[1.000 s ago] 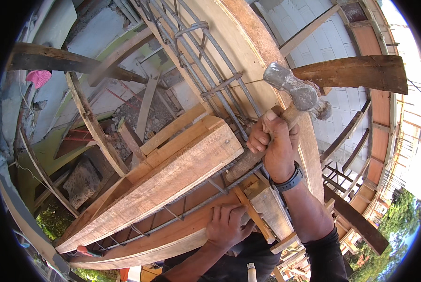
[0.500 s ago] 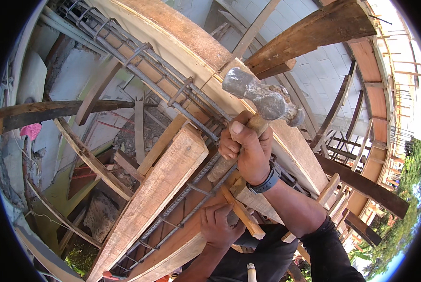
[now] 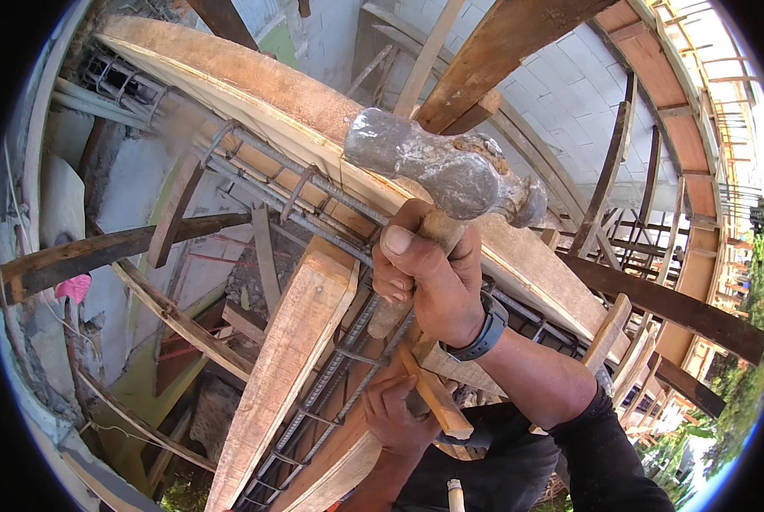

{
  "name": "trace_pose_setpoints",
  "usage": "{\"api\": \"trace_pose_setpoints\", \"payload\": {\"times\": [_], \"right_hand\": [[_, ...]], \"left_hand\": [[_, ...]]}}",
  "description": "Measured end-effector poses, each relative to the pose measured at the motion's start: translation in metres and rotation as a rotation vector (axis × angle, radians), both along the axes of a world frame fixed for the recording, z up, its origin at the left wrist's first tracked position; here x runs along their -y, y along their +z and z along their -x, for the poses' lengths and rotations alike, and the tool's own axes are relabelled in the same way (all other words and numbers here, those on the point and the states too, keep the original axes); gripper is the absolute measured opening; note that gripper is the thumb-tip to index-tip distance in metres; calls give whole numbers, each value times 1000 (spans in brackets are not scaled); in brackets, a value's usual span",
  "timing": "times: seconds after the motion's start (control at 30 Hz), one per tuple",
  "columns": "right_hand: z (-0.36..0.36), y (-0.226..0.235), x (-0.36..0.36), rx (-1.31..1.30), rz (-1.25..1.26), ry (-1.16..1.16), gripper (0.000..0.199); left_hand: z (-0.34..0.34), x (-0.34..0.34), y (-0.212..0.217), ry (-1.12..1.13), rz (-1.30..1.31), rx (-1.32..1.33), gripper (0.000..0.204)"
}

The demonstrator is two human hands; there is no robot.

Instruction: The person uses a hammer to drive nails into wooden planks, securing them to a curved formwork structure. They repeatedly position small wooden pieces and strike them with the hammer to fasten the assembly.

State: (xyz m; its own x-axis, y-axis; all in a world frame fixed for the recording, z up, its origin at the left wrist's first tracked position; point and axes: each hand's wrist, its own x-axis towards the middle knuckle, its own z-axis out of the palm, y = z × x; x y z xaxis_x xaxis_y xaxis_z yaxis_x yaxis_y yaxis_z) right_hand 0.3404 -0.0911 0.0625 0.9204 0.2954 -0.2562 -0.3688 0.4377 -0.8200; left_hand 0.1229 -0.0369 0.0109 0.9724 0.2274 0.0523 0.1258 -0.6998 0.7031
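Observation:
My right hand (image 3: pixel 437 290), a dark watch on its wrist, is wrapped round the wooden handle of a hammer (image 3: pixel 446 166). The hammer's grey, paint-spattered head is raised above the work, with the short handle end pointing down. Lower and to the left, my left hand (image 3: pixel 396 416) is closed beside a short wood strip (image 3: pixel 437 397), its curled fingers against the strip and part of the thumb seemingly behind it. A reinforcing bar cage (image 3: pixel 331 367) runs under both hands between timber formwork boards (image 3: pixel 288 367). The strip's lower contact is partly hidden.
A long formwork panel (image 3: pixel 237 72) runs along the cage's far side. Dark timber beams (image 3: pixel 663 307) cross at the right, and a thick one (image 3: pixel 505 60) rises at the top. Rubble and loose props (image 3: pixel 181 320) lie below at the left. A cigarette-like white stick (image 3: pixel 456 495) shows at the bottom.
The hammer has come up and slightly left, looking larger now. My left hand stays by the wood strip. The whole view has shifted a little.

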Motion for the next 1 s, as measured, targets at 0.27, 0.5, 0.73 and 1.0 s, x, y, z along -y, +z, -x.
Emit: {"api": "trace_pose_setpoints", "payload": {"times": [0.27,0.5,0.73,1.0], "right_hand": [[5,-35,-5,-4,117,-24,20],[-10,-39,-21,-112,180,-14,26],[-4,-34,-14,-84,191,-133,25],[-7,-34,-26,25,316,-128,27]], "left_hand": [[1,0,2,20,27,-38,67],[2,3,0,14,50,-45,69],[0,1,5,5,16,-59,71],[-3,-2,8,-56,-17,-63,72]]}}
